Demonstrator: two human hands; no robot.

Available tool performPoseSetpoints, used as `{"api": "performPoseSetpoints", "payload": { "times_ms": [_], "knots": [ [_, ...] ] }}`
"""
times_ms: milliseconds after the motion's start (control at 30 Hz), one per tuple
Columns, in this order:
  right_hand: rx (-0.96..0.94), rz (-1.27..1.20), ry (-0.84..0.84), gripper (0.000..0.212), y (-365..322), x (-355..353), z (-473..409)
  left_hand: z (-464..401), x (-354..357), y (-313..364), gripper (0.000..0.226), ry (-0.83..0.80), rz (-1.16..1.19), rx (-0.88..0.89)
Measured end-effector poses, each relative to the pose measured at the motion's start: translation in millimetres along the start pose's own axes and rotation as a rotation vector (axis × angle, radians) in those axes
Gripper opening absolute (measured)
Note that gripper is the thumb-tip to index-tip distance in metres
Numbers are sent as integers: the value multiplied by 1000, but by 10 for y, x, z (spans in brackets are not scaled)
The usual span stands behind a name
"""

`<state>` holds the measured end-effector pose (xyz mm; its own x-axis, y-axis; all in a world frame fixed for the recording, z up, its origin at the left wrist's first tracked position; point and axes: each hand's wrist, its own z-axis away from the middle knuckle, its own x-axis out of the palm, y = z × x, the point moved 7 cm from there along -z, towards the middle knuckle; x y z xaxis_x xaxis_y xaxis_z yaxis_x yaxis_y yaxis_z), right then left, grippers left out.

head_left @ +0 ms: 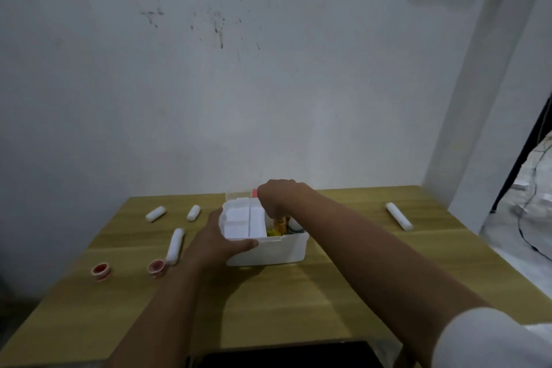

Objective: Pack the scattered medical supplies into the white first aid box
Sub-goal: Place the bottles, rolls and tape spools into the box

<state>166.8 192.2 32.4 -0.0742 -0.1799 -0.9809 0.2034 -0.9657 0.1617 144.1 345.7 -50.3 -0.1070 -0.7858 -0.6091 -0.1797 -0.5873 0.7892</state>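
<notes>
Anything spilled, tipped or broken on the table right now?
Nothing stands out. The white first aid box sits upright, left hand steadying it, right hand reaching inside. White rolls and two red-centred tape rolls lie unpacked, none visibly damaged.

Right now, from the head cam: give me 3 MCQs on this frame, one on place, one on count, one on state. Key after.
1. Where does the lone white roll lie?
A. right of the white box
B. inside the box
C. on the floor

2. How many red-centred tape rings sit on the table?
A. none
B. two
C. five

3. What is the left hand doing?
A. resting flat on the table
B. gripping the box's left wall
C. lifting a roll

Key: 1 A, it lies alone on the table's right side. 2 B, two rings near the left front. 3 B, its thumb lies across the front wall.
</notes>
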Motion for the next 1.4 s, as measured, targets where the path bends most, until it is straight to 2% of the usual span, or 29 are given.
{"api": "performPoseSetpoints", "payload": {
  "times_ms": [100, 267, 567, 833, 967, 1067, 1133, 1200, 1267, 1400],
  "knots": [
    [-6, 45, -20, 28, -40, -14, -21, -32, -1, -43, 114, -1, -7, -7],
    [-11, 93, -79, 30, 22, 99, -11, -44, -11, -88, 119, 7, -6, -3],
    [-128, 51, -33, 10, 66, 296, 39, -52, 25, -65, 117, 23, -13, -10],
    [-149, -34, 44, 11, 207, 312, 117, -55, 8, -92, 123, -7, 5, -10],
    [-126, -226, 145, 26, 413, 115, 254, -51, 19, -88, 119, -15, 12, -24],
    [-61, -428, 265, 20, 769, -27, 399, -51, 9, -70, 121, -32, 30, -22],
    [30, -509, 307, 16, 1043, -1, 496, -46, 5, -9, 113, -40, 39, 21],
    [157, -484, 245, 15, 1299, 137, 597, -48, 1, 24, 106, -36, 19, 37],
    [304, -439, 54, 20, 1545, 434, 710, -29, -6, 57, 104, -28, 11, 17],
    [554, -386, -383, 61, 1842, 1160, 1119, 27, 38, 188, 88, -31, 56, 56]
  ]
}}
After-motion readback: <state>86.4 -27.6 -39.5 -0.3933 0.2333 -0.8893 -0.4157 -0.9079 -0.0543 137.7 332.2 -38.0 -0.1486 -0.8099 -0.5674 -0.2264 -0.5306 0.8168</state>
